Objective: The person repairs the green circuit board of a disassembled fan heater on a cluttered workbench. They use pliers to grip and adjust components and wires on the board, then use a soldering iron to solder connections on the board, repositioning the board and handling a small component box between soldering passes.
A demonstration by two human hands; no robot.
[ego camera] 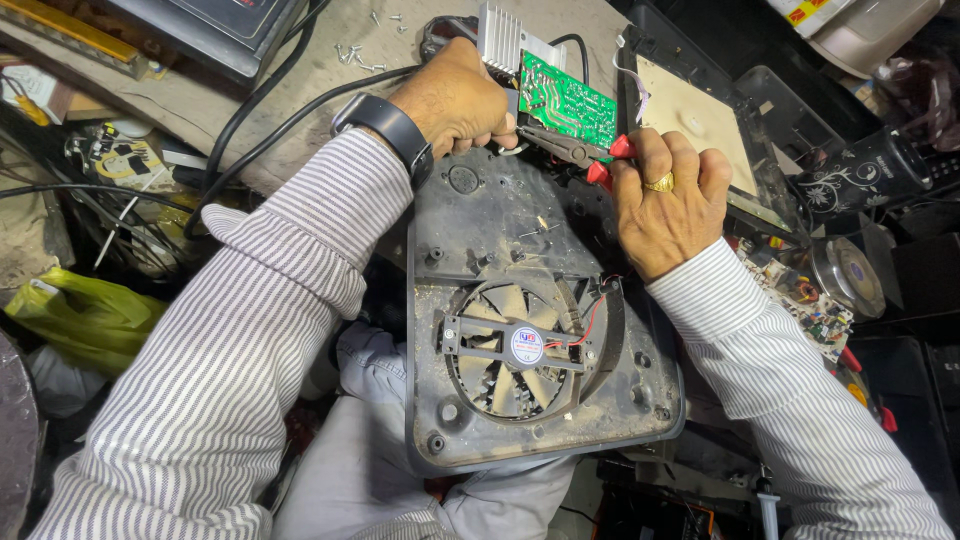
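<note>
Green circuit board (567,102) between left hand (455,100) and right hand (668,200) (red-handled pliers (585,152))

A dusty grey workbench (330,25) fills the top of the view, cluttered. Black cables (250,115) snake across it, with loose screws (355,52) scattered just above them. Left of the bench, lower down, lies a crumpled yellow-green plastic bag (85,315). Off the bench's right end – a black floral-patterned cup (865,170), with a shiny metal disc (848,272) below it. Light is even and bright.
</note>
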